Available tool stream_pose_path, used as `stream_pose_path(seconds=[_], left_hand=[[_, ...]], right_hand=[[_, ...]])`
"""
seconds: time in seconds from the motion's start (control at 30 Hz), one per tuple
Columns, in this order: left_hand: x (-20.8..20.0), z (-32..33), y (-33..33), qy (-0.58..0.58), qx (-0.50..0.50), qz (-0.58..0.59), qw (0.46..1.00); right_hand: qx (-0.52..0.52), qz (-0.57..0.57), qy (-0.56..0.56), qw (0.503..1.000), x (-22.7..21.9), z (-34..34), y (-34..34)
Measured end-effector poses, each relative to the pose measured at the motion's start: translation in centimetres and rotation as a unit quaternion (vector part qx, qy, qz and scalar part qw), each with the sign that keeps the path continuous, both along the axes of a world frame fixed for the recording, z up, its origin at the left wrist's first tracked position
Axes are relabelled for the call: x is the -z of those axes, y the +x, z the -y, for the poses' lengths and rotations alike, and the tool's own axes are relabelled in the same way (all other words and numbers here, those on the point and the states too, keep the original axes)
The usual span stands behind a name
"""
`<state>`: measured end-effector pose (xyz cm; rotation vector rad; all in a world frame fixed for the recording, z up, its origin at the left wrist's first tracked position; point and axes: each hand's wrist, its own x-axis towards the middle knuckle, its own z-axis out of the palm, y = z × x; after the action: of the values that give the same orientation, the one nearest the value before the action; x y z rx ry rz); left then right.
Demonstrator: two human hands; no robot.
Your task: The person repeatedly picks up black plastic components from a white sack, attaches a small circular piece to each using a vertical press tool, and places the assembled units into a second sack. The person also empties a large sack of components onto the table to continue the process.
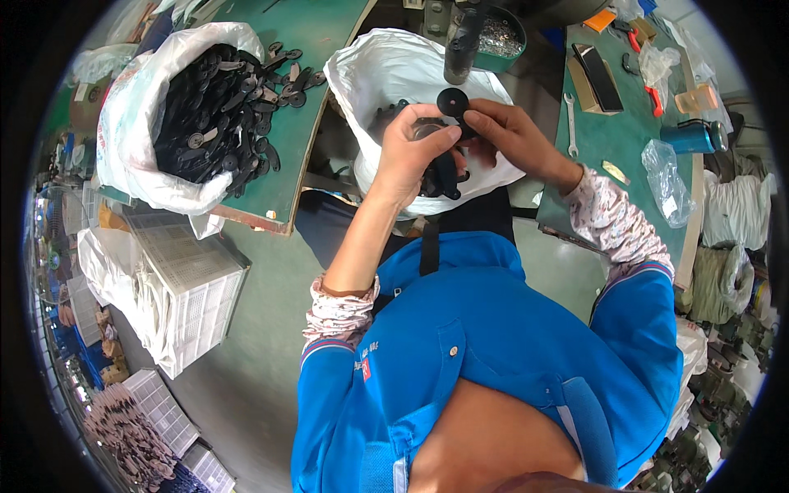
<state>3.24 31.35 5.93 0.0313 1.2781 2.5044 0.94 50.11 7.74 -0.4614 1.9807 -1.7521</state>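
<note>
Over the mouth of a white plastic sack (362, 70), my hands are close together. My left hand (411, 152) is closed around several black parts; some hang below its palm. My right hand (518, 140) pinches a black part with a round disc end (451, 102), which has a small hole at its middle. The disc stands just above my left fingertips, under a dark upright cylinder (462, 49). My right fingers partly hide the rest of that part. More dark parts lie inside the sack, mostly hidden behind my left hand.
At left, a white sack full of black parts (218, 115) spills onto a green table (316, 33). A white crate (193, 279) stands below. The right bench holds a wrench (571, 123), a blue cup (689, 137) and a plastic bag (666, 185). A green bin (503, 59) holds small metal pieces.
</note>
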Motion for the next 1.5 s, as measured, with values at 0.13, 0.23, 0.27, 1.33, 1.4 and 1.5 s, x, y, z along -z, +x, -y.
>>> stream_pose_path(seconds=[0.13,0.23,0.27,1.33,1.4,1.5], left_hand=[[0.9,0.2,0.4,-0.01,-0.047,0.005,0.999],[1.4,1.1,0.1,0.005,-0.113,0.032,0.993],[1.4,1.2,0.1,-0.001,-0.109,0.029,0.994],[0.5,-0.2,0.0,-0.021,-0.086,0.028,0.996],[0.1,-0.2,0.0,-0.008,-0.087,0.03,0.996],[-0.5,0.1,-0.1,0.004,-0.094,0.026,0.995]], right_hand=[[0.048,0.044,-0.079,0.995,1.2,0.5,0.9],[0.092,0.073,-0.07,0.991,1.4,1.0,1.4],[0.086,0.065,-0.076,0.991,1.8,1.1,1.6],[0.152,-0.044,-0.051,0.986,-12.3,0.1,-9.0],[0.144,-0.003,-0.029,0.989,-12.3,0.3,-9.6],[0.1,0.053,-0.009,0.994,-10.3,-0.5,-9.9]])
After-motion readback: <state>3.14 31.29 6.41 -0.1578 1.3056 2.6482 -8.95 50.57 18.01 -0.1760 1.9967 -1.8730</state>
